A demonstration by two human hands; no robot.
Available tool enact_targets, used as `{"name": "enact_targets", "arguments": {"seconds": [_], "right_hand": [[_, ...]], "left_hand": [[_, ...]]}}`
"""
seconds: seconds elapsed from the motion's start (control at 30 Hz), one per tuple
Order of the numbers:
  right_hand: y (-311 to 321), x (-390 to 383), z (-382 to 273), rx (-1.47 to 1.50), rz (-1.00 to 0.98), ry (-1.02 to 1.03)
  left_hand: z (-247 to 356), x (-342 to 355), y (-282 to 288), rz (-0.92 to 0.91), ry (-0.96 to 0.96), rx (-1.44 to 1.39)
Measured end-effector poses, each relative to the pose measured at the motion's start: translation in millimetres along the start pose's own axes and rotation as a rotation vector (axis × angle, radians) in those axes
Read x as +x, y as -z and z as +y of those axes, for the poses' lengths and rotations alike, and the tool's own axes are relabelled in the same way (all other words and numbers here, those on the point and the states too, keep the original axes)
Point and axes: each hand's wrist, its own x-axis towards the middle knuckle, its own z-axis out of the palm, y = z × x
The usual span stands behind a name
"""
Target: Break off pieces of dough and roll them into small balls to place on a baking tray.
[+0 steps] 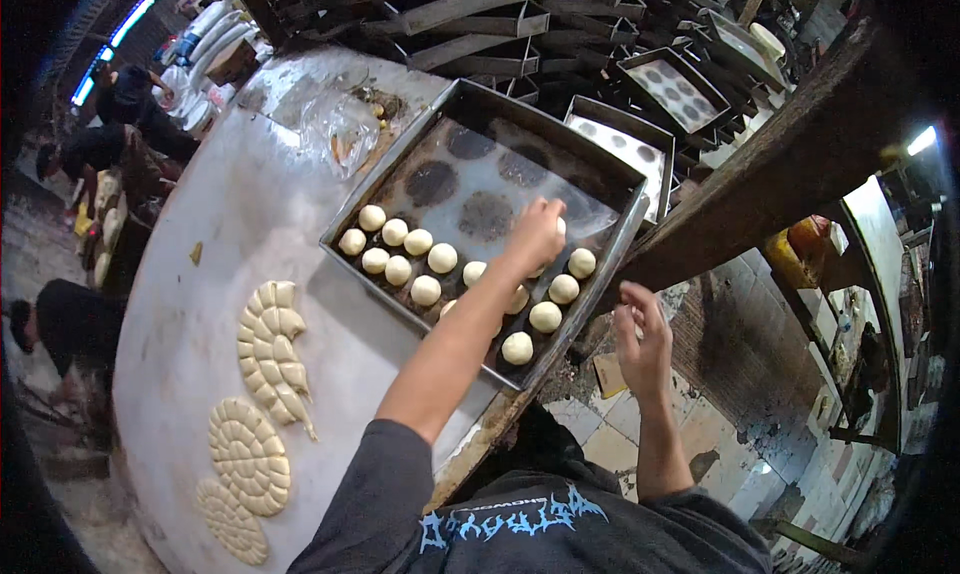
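Over the right half of a dark metal tray (385, 299), my left hand (538, 236) reaches down with its fingers curled round a pale dough ball (561, 227), which shows only in part beside the fingertips. Several more round dough balls (426, 291) sit in rows along the tray's near side and right corner. My left forearm hides some of them. Beyond the tray's right edge, my right hand (645, 336) hangs in the air, its fingers loosely bent and apart, with nothing visible in it.
Cut dough slabs (248, 456) lie on the pale table (190, 304) at left. A clear plastic bag (340, 129) rests behind the tray. More trays (675, 89) are stacked at the back. A wooden beam (760, 154) slants along the right. Other people (130, 99) are at far left.
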Motion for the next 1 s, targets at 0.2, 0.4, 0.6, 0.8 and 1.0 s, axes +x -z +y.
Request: {"name": "enact_targets", "arguments": {"seconds": [0.2,0.4,0.6,0.8,1.0], "right_hand": [[-2,-35,-20,0.200,-0.057,0.019],[-121,-93,-39,0.115,-0.921,0.149],[-324,-113,-42,-0.404,-0.582,0.563],[-447,-111,-131,-0.495,-0.637,0.165],[-473,-149,-133,-0.322,-0.481,-0.090]], "left_hand": [[-2,-37,33,0.210,0.196,-0.097],[-62,-260,103,0.818,0.489,-0.516],[-68,-525,43,0.811,0.950,0.407],[-31,-556,37,0.942,1.178,0.414],[-63,-497,67,1.015,0.849,0.380]]}}
